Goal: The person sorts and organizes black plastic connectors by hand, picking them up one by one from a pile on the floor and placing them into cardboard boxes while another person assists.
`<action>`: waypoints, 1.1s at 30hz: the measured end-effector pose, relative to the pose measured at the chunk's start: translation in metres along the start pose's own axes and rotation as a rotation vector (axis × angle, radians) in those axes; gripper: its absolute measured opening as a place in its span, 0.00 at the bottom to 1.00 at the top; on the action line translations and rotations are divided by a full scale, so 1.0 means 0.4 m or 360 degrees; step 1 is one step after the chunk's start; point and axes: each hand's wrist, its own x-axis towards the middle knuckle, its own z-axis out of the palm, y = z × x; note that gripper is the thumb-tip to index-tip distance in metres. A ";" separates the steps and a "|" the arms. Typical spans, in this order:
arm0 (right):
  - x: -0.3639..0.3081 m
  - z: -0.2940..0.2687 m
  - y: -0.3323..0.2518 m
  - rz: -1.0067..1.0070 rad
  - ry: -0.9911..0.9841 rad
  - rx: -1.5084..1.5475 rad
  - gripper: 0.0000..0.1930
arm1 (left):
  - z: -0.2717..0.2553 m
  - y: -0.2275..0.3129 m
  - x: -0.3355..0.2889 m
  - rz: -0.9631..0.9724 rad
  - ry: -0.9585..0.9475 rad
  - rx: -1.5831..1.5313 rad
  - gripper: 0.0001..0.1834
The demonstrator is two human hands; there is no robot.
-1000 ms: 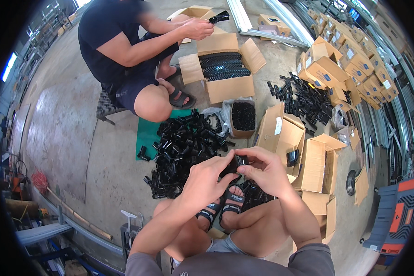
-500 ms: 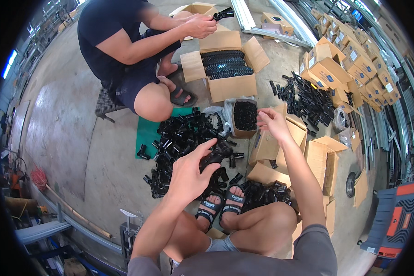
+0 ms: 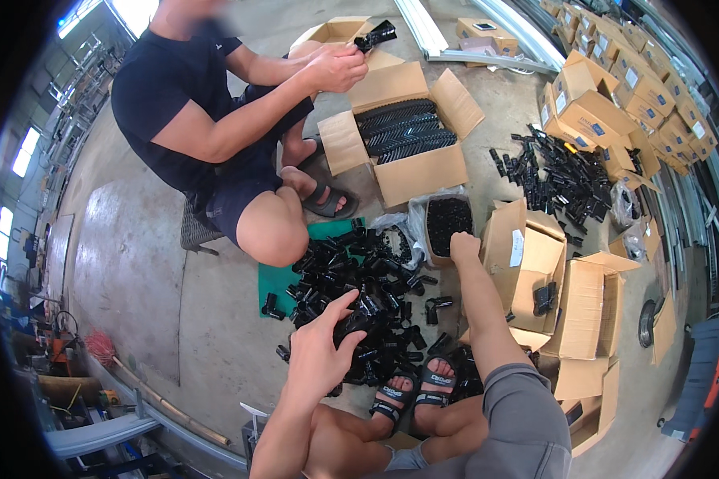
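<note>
Materials: glossy black plastic tubular fittings [image 3: 391,319], short and branched, heaped loosely; small matte-dark, grainy-looking pieces [image 3: 449,223] filling a small brown cardboard carton [image 3: 438,260] with a clear, crinkled plastic liner [image 3: 417,219].

Left hand [image 3: 319,347]: over the heap, thumb and forefinger spread in a C. Black shapes show in the gap but merge with the fittings behind; cannot tell whether one is gripped. Right hand [image 3: 464,246]: at the small carton's near right corner, fingers curled, tips hidden; contents of the grasp cannot be told. Small pieces lie just beyond and left of it.

Around: green flat sheet [image 3: 273,281] partly under the heap, beyond and left of the left hand. Open brown flapped box [image 3: 499,263] just right of the right hand, its raised flap bordering that side. Beyond both hands, a seated co-worker [image 3: 164,112] holds a black branched fitting [image 3: 375,36].
</note>
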 end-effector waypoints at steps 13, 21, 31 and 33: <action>0.021 0.011 -0.002 -0.0065 -0.0023 -0.0067 0.09 | 0.017 -0.011 0.045 -0.0063 -0.0106 -0.0013 0.35; 0.005 -0.031 -0.045 -0.0235 0.0318 0.0272 0.06 | -0.004 -0.016 0.026 -0.0076 -0.0029 -0.0006 0.37; -0.521 -0.591 -0.259 -0.2068 0.0463 0.1096 0.08 | 0.007 -0.003 0.017 0.0065 0.0005 0.0050 0.42; -0.553 -0.590 -0.257 -0.2089 0.0532 0.0921 0.07 | 0.006 0.007 0.007 0.0091 -0.0001 0.0037 0.42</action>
